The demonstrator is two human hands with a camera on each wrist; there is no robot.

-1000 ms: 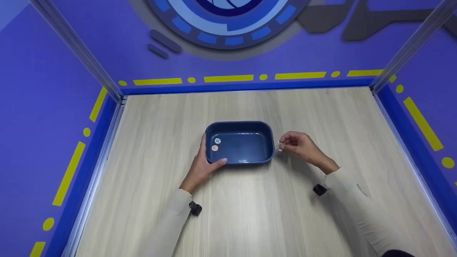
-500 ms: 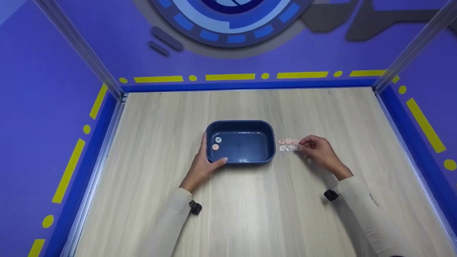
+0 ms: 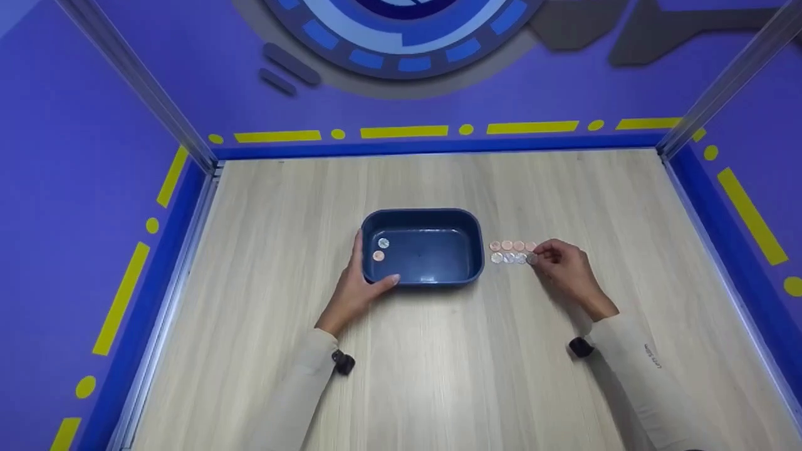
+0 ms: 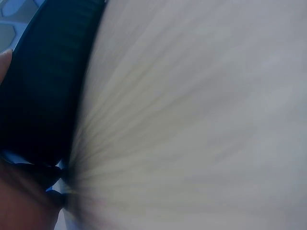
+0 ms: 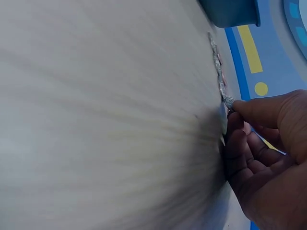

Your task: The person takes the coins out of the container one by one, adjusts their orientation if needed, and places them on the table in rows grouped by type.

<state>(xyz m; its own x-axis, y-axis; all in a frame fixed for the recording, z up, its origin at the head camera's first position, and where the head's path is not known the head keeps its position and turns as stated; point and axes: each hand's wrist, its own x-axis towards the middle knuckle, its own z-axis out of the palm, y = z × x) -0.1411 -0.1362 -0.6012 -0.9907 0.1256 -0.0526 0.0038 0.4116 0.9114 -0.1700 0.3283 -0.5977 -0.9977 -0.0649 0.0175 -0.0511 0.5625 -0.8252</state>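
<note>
My right hand's fingers (image 5: 249,112) are pinched narrow on a silver coin (image 3: 532,258) at the right end of the coins (image 3: 514,252), which lie in two short rows on the bench (image 3: 438,363), a copper row behind and a silver row in front, just right of the blue tray (image 3: 421,216). To do this step well I judge the pinch should take only that end coin by its rim, with the fingertips low and close to the wood, so the neighbouring coin it lies against is not nudged out of line; a slight tilt of the coin onto its edge would give a firmer hold than scraping it flat. From the wrist view the coin sits right at the thumb tip, edge-on, and I cannot tell whether it has left the bench. Outward from there, the right hand (image 3: 567,269) is curled, knuckles up, with the wrist and pale sleeve running back toward the front right of the bench. My left hand (image 3: 357,285) grips the tray's front left corner, thumb on the front rim and fingers along the left wall, the forearm angled back to the front edge. Inside the tray two coins (image 3: 380,249) lie by the left wall, one silver and one copper.
</note>
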